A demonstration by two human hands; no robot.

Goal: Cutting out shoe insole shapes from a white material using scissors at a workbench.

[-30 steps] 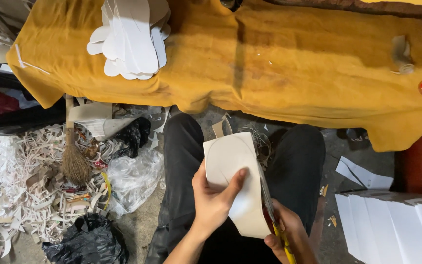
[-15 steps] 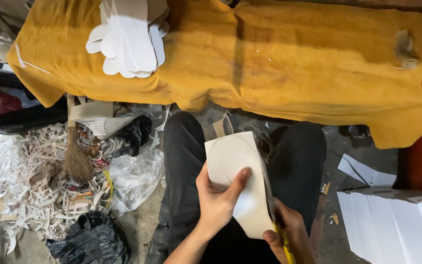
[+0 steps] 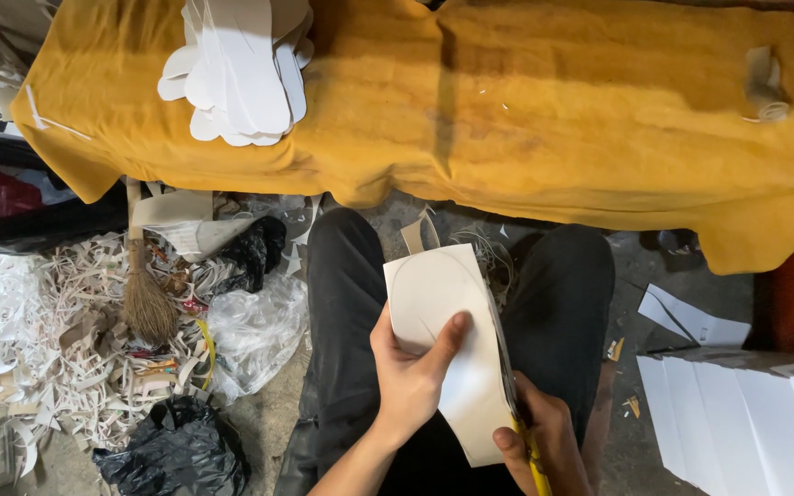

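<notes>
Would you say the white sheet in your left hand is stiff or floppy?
Probably fairly stiff: the white sheet stands unsupported above the left hand without drooping. Likely light, since a few fingers hold it. Its thin edge may bend if pressed.

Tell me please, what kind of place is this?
Probably a small craft workshop where shapes are cut from sheet material. A stack of white cut-outs lies on a yellow cloth, white offcuts litter the floor beside a broom, and uncut sheets wait nearby.

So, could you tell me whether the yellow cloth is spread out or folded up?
Spread out. The yellow cloth lies open across the whole bench, its edges hanging over the front, with a stack of white cutouts on top.
</notes>
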